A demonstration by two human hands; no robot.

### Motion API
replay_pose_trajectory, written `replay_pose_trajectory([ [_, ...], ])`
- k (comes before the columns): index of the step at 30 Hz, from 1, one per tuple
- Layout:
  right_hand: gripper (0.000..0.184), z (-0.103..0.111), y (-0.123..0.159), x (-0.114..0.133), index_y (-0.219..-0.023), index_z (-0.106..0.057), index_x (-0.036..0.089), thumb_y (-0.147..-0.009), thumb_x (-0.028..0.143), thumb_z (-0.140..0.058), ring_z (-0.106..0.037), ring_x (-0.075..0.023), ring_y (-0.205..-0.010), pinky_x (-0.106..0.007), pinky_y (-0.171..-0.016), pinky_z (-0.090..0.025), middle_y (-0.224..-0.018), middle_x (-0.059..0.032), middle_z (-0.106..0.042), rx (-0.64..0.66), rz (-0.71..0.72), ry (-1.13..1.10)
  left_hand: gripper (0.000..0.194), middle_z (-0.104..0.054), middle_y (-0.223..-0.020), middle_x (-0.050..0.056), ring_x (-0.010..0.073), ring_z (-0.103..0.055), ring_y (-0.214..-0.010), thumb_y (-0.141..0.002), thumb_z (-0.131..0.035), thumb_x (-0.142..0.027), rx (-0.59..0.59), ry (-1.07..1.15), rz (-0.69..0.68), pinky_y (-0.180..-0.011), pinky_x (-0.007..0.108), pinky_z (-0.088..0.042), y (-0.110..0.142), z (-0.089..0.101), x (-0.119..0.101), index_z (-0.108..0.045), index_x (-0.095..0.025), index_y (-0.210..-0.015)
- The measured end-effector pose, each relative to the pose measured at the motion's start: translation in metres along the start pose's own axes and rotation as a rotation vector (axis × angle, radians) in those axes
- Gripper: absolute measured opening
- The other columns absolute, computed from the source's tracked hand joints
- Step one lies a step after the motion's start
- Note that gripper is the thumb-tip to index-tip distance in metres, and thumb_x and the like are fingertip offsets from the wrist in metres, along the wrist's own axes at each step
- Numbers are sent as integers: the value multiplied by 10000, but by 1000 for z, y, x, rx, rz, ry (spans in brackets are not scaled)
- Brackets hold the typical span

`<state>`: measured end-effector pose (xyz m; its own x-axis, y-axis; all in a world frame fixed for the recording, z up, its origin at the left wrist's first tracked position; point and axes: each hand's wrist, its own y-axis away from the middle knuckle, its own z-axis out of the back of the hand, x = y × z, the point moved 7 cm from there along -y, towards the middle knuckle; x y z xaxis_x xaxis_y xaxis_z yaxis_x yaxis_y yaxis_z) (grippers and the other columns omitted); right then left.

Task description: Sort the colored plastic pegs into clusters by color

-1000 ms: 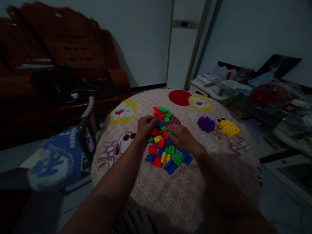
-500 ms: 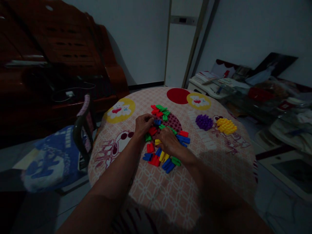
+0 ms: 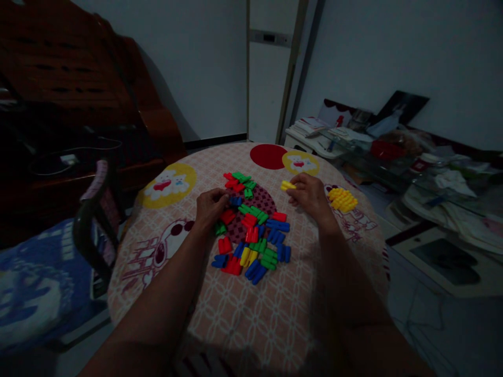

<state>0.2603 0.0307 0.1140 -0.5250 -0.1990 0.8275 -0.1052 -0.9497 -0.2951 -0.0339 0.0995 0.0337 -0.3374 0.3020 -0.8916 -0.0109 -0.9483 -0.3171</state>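
My left hand (image 3: 212,209) is at the left edge of the scattered toy blocks, its fingers pinched at the near end of a small blue plastic block (image 3: 236,201). Further right, my right hand (image 3: 310,196) is raised over the table and grips a yellow plastic block (image 3: 287,186) between thumb and fingers. Between the hands lie loose, finger-shaped blocks in red, green, blue and yellow, among them a red block (image 3: 225,245) and a green block (image 3: 269,258). A tight cluster of yellow blocks (image 3: 343,200) sits beyond my right hand. The purple cluster is hidden now.
The round table wears a patterned cloth (image 3: 286,314). A chair (image 3: 94,225) with a blue cover stands at the left, near a wooden sofa (image 3: 157,125). To the right, a glass-topped cabinet (image 3: 365,157) is heaped with papers and bags.
My right hand has moved from the middle of the loose blocks up and right, carrying a yellow block. My left hand stays by the blue block. The whole view has shifted.
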Motion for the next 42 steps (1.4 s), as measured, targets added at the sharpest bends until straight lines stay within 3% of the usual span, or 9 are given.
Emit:
replay_pose_trajectory([
  [2, 242, 39, -4, -19, -954, -695, 155, -748, 279, -661, -625, -153, -535, -261, -508, -509, -688, 0, -667, -146, -48, 51, 266, -687, -625, 13, 159, -633, -589, -748, -615, -366, 1, -9, 2, -585, 246, -484, -1, 0, 2, -755, -157, -831],
  [6, 241, 118, 0, -56, -930, -741, 146, -732, 260, -665, -660, -189, -614, -313, -585, -548, -745, -51, -703, -442, -111, 307, 256, -688, -623, 14, 163, -635, -591, -745, -605, -365, 2, -13, 16, -575, 245, -486, -2, -2, 5, -746, -161, -808],
  [8, 254, 145, 5, -72, -933, -755, 136, -736, 267, -662, -664, -205, -631, -341, -612, -555, -758, -64, -714, -533, -165, 411, 259, -688, -623, 15, 163, -632, -587, -744, -606, -367, 2, -6, 20, -569, 245, -484, -2, -3, 6, -748, -162, -811],
  [10, 246, 157, 10, -81, -917, -772, 141, -736, 271, -667, -676, -225, -693, -368, -674, -557, -783, -80, -732, -581, -193, 541, 259, -690, -625, 16, 162, -631, -585, -741, -611, -371, 1, -7, 23, -566, 244, -479, -1, -2, 4, -751, -164, -812],
  [14, 218, 144, 11, -85, -922, -805, 191, -760, 264, -679, -689, -263, -872, -388, -799, -528, -923, -107, -774, -523, -230, 810, 254, -690, -630, 18, 163, -629, -590, -734, -615, -374, 4, -4, 20, -563, 243, -474, 0, -2, 2, -743, -164, -796],
  [20, 270, 111, 1, -96, -988, -805, 147, -837, 219, -592, -686, -289, -997, -391, -883, -493, -1043, -159, -773, -335, -105, 847, 265, -697, -642, 21, 168, -633, -596, -734, -621, -386, 4, 8, 33, -568, 248, -483, 1, -2, 3, -738, -159, -803],
  [30, 241, 122, -5, -114, -875, -785, 177, -793, 206, -561, -686, -275, -906, -415, -886, -502, -951, -134, -770, -348, 75, 647, 258, -696, -640, 22, 174, -652, -626, -738, -625, -369, 13, 9, 21, -584, 245, -501, 2, -1, -1, -749, -155, -810],
  [42, 259, 121, -4, -122, -829, -809, 174, -777, 174, -555, -677, -259, -833, -386, -820, -512, -883, -128, -756, -315, 104, 761, 245, -697, -654, 16, 160, -638, -615, -742, -627, -370, 4, 0, 24, -584, 240, -486, 1, -2, 1, -745, -165, -809],
])
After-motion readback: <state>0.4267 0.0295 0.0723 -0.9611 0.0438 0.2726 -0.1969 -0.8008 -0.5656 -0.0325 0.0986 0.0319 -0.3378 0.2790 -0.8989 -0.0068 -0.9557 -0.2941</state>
